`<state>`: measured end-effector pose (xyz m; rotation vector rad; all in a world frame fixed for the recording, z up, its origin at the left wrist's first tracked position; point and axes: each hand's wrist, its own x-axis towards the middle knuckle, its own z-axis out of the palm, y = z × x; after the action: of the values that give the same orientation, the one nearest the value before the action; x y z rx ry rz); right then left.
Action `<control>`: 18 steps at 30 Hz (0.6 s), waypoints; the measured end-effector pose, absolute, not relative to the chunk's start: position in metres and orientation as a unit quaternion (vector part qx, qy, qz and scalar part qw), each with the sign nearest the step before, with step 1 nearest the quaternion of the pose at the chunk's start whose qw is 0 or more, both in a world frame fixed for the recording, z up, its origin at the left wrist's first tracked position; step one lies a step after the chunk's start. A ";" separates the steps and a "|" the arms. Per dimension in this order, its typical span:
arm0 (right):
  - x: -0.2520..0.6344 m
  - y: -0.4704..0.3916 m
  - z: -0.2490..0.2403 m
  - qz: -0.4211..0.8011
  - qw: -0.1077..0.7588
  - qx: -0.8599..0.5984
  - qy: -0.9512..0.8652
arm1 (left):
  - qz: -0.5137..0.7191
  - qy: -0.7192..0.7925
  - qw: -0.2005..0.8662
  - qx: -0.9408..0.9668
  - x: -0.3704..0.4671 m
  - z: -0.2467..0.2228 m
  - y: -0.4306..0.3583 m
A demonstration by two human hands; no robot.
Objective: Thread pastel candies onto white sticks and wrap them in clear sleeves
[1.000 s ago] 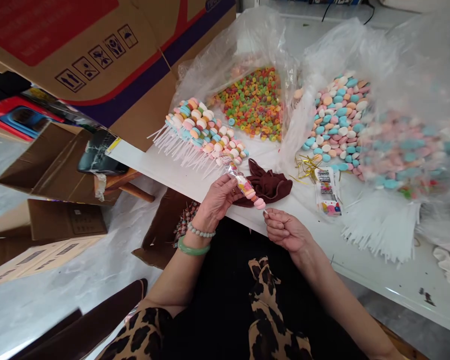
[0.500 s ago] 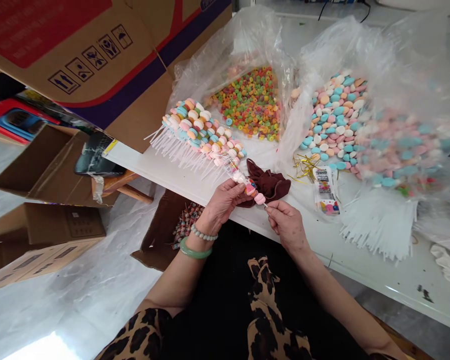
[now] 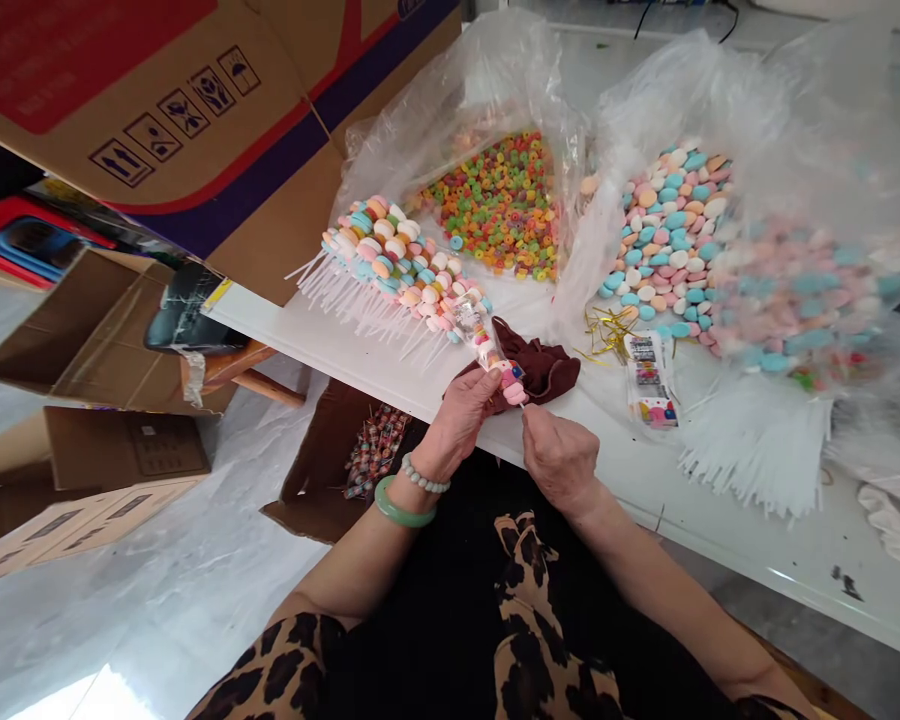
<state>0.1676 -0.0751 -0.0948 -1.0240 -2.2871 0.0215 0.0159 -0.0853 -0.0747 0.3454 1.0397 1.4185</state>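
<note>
Over the table's front edge, my left hand [image 3: 468, 404] pinches a candy skewer [image 3: 487, 350] sheathed in a clear printed wrapper. My right hand [image 3: 561, 452] is closed round the skewer's white stick just below the lowest pink candy. Behind my fingers lies a dark brown cloth [image 3: 544, 370]. Left of it, a row of candy skewers [image 3: 397, 255] rests with white sticks pointing to the front left. To the right are gold twist ties [image 3: 607, 332], a stack of printed wrappers [image 3: 651, 378] and a bundle of white sticks [image 3: 757, 440].
Plastic bags of small ring candies [image 3: 506, 205] and pastel candies [image 3: 675, 230] stand at the back of the white table [image 3: 727, 545]. A large carton [image 3: 217, 120] is at the upper left. Below the edge, an open box [image 3: 315, 490] holds wrapped skewers.
The wrapper now reaches further down over the candies. My right hand has turned and closed more tightly near the lowest candy, and my left hand has shifted slightly right.
</note>
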 end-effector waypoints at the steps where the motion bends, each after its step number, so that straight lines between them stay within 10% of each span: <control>1: 0.167 -0.075 -0.095 0.040 0.318 -0.402 -0.858 | 0.620 0.447 0.627 0.150 0.019 -0.075 -0.086; 10: 0.175 -0.069 -0.083 0.434 0.309 -0.477 -0.698 | 0.631 0.413 0.645 0.122 -0.008 -0.072 -0.081; 18: 0.168 -0.065 -0.087 0.471 0.312 -0.500 -0.656 | 0.661 0.392 0.632 0.104 0.023 -0.076 -0.083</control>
<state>0.1684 -0.0653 -0.0865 -1.3204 -1.7320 1.2432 0.0231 -0.0827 -0.0755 0.2377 0.8967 1.5119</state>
